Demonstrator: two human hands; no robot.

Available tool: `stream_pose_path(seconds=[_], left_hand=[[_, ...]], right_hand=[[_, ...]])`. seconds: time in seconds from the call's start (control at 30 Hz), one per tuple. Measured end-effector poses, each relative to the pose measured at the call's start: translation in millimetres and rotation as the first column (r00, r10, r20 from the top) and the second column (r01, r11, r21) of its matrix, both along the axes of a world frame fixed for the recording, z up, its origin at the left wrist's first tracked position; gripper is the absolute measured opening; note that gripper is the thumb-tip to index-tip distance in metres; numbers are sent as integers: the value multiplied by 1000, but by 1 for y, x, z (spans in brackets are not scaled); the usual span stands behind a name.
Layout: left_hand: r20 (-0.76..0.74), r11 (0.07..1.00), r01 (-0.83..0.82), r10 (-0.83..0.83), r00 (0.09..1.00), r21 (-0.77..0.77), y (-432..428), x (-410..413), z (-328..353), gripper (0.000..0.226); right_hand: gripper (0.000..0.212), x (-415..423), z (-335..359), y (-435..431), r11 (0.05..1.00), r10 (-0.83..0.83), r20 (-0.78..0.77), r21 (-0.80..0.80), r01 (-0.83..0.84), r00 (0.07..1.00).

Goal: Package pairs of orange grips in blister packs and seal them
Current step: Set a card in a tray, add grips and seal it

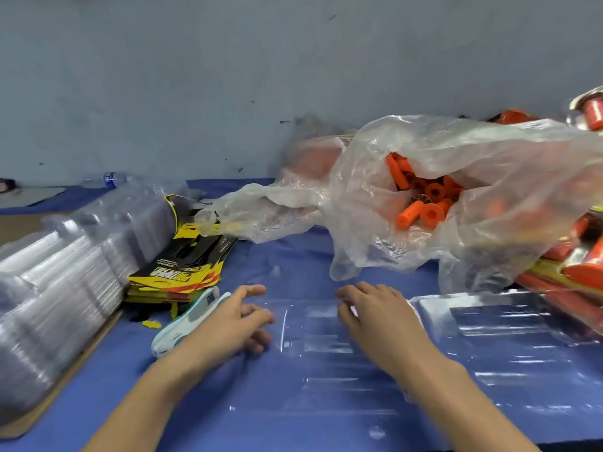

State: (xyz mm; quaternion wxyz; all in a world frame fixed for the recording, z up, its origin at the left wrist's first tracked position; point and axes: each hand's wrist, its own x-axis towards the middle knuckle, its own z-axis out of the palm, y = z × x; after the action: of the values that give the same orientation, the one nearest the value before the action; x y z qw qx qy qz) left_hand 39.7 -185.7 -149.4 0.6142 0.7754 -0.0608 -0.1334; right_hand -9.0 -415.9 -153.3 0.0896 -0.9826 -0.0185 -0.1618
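Observation:
A clear, empty blister pack [323,350] lies open on the blue table in front of me. My left hand [235,321] rests at its left edge, fingers loosely curled and touching the plastic. My right hand [375,314] lies on the pack's upper right part, fingers bent down onto it. Behind them, a large clear plastic bag [440,190] gapes open and shows several loose orange grips [421,203]. A second clear blister pack [509,324] lies to the right of the first.
A long stack of clear blister shells [65,275] fills the left side. Yellow-and-black printed cards [182,265] are piled beside it, with a teal and white stapler [186,321] in front. Sealed packs with orange grips [574,265] pile up at the far right. A water bottle [112,179] lies at the back.

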Motion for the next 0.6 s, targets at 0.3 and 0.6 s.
stream_pose_path(seconds=[0.3,0.6], left_hand=[[202,986,-82,52,978,143,20,-11,4,36],[527,391,-476,-26,850,787,100,35,9,50]], right_hand=[[34,5,2,3,999,31,-79,-25,-33,996],[35,0,8,-1,993,85,-27,86,-82,996]])
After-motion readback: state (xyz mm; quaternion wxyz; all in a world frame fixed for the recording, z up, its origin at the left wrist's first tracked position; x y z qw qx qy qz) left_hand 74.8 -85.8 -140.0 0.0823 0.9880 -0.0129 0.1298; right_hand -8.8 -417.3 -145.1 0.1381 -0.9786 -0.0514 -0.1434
